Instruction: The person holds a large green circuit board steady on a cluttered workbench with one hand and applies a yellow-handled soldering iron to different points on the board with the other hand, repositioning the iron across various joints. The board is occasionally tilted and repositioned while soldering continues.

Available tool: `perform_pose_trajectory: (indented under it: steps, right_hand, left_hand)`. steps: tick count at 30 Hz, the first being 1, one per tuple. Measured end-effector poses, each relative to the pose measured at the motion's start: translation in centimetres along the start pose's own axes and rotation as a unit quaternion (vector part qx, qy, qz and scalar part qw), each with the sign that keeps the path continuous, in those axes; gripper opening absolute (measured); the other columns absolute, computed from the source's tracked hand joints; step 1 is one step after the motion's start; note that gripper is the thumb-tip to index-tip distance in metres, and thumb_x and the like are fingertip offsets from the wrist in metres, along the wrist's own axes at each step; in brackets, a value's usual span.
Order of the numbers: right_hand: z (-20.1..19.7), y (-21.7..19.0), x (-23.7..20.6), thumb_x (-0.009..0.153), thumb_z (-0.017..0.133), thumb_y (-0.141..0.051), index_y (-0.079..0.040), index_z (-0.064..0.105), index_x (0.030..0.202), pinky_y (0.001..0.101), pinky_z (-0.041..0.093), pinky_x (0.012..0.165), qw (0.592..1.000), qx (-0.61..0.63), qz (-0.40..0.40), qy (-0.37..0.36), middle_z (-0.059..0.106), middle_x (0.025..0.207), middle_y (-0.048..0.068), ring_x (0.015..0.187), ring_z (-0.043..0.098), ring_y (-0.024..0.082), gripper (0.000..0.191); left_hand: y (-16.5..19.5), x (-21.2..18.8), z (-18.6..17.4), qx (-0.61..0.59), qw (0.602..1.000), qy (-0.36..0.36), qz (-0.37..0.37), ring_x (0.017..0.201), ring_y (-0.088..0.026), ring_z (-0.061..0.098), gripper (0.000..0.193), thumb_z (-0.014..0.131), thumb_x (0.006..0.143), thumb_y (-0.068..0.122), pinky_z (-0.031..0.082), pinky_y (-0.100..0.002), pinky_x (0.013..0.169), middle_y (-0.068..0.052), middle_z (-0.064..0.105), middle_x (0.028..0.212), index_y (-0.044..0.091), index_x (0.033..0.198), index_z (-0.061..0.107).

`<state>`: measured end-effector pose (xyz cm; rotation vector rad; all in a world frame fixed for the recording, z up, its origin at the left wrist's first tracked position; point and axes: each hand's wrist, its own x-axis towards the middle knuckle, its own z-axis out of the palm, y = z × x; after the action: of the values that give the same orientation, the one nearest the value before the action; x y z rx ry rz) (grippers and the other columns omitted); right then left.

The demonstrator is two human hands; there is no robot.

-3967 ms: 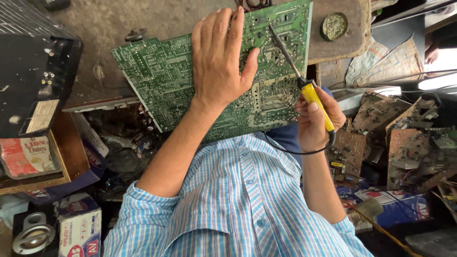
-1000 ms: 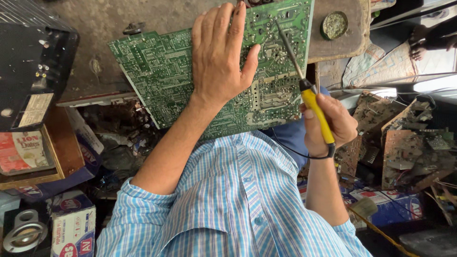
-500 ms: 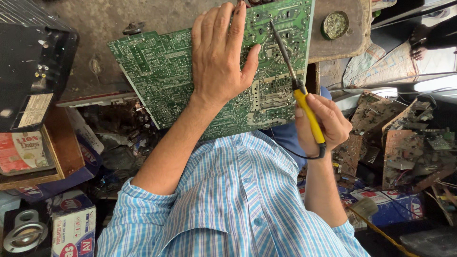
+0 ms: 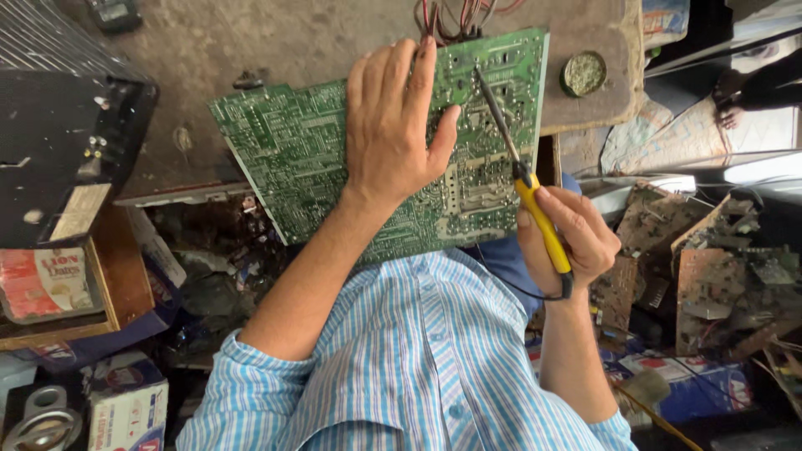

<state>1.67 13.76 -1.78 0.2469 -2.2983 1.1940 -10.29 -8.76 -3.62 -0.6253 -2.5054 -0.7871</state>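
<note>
A large green circuit board (image 4: 292,159) lies solder side up, tilted on a worn grey worktop (image 4: 276,42). My left hand (image 4: 393,125) presses flat on the board's middle with its fingers spread. My right hand (image 4: 576,238) grips a soldering iron (image 4: 539,217) by its yellow handle. The iron's thin dark tip touches the board near its upper right part. Red and dark wires (image 4: 455,17) leave the board's far edge.
A small round tin (image 4: 583,73) sits on the worktop right of the board. A black device casing (image 4: 58,150) stands at the left, above a wooden box (image 4: 109,284) and cartons (image 4: 125,409). Brown scrap circuit boards (image 4: 718,276) pile up at the right.
My right hand has shifted the soldering iron a little, and its tip now rests slightly higher on the board's right part. My left hand has stayed flat on the board.
</note>
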Motion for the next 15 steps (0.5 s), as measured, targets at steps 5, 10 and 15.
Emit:
perform_pose_trajectory:
  steps: [5, 10, 15]
  right_hand:
    - [-0.1, 0.0, -0.6, 0.096, 0.08, 0.0, 0.002, 0.073, 0.118, 0.0258, 0.058, 0.075, 1.0, -0.001, -0.002, 0.003, 0.074, 0.111, 0.02, 0.086, 0.074, 0.02, 0.024]
    - [0.1, 0.7, -0.9, 0.095, 0.08, -0.001, 0.004, 0.072, 0.116, 0.0251, 0.057, 0.074, 1.0, 0.017, -0.012, 0.012, 0.074, 0.109, 0.02, 0.087, 0.073, 0.02, 0.023]
    - [0.4, 1.2, -1.7, 0.099, 0.079, -0.006, 0.004, 0.071, 0.119, 0.0249, 0.06, 0.076, 0.996, 0.066, 0.043, 0.051, 0.074, 0.108, 0.019, 0.085, 0.074, 0.018, 0.023]
  left_hand:
    - [0.1, -0.3, -0.1, 0.025, 1.0, 0.01, 0.013, 0.141, -0.042, 0.045, 0.072, 0.07, 0.104, 0.032, 0.032, -0.058, 0.123, -0.023, 0.045, 0.151, -0.004, 0.157, 0.036]
    - [-0.2, -0.3, 0.3, 0.025, 1.0, 0.013, 0.013, 0.141, -0.04, 0.046, 0.071, 0.071, 0.106, 0.033, 0.032, -0.058, 0.124, -0.022, 0.046, 0.15, -0.003, 0.156, 0.037]
    - [-0.4, -0.5, 0.5, 0.023, 0.999, 0.021, 0.017, 0.141, -0.04, 0.045, 0.071, 0.071, 0.106, 0.033, 0.032, -0.058, 0.124, -0.022, 0.045, 0.151, -0.002, 0.157, 0.037]
